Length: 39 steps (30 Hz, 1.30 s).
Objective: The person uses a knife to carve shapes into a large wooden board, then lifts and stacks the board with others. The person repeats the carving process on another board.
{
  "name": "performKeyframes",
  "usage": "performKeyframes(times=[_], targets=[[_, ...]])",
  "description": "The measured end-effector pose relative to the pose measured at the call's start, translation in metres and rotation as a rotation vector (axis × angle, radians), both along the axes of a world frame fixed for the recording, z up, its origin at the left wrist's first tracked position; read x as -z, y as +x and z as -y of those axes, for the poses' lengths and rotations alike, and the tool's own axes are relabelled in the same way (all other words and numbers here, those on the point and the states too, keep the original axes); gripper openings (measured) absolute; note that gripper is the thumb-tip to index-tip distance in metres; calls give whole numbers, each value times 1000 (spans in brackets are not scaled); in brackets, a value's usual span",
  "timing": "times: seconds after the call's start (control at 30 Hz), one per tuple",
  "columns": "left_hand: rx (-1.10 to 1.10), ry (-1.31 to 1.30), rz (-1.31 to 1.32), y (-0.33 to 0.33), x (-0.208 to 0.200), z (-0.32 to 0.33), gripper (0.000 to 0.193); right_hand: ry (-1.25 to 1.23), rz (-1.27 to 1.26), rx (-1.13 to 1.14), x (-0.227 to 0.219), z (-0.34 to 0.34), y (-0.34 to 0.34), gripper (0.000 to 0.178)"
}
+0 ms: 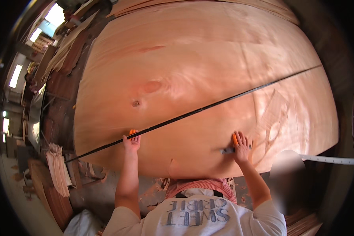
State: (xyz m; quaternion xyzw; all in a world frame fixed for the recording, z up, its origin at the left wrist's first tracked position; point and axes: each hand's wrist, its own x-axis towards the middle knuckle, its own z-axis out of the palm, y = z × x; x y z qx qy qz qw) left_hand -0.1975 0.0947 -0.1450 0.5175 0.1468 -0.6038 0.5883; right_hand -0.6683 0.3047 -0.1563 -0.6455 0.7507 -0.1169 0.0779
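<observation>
A wide sheet of wood veneer (200,70) lies before me, with knots and some wrinkled patches. Across it, slanting from near left to far right, runs a long thin black rod (200,110). My left hand (132,144) is closed around the rod near its left end, palm turned up, with a small orange piece (133,133) at the fingers. Lower right, my right hand (242,148) rests on the veneer, fingers bent over a flat grey tool (226,151) that sticks out on its left. Another orange piece (235,139) shows along that hand; its exact kind is unclear.
Stacked veneer strips (59,169) hang at the left beside a dark rack. A white strip with marks (330,159) extends at the right, next to a blurred round shape (288,169). Wood scraps lie on the floor below the sheet's near edge. Windows light the far left.
</observation>
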Motion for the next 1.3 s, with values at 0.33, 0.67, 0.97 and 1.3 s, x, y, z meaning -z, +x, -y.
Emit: performKeyframes(times=[0.33, 0.67, 0.97, 1.3], targets=[[212, -217, 57, -29, 13, 78, 37, 111, -40, 105, -4, -106, 21, 44], [953, -258, 393, -128, 0, 57, 37, 10, -225, 626, 49, -111, -58, 50], [1532, -571, 606, -107, -17, -84, 26, -217, -113, 364, 54, -119, -23, 45], [1550, -1515, 1982, -15, -92, -77, 98, 169, 451, -395, -79, -11, 221, 46]])
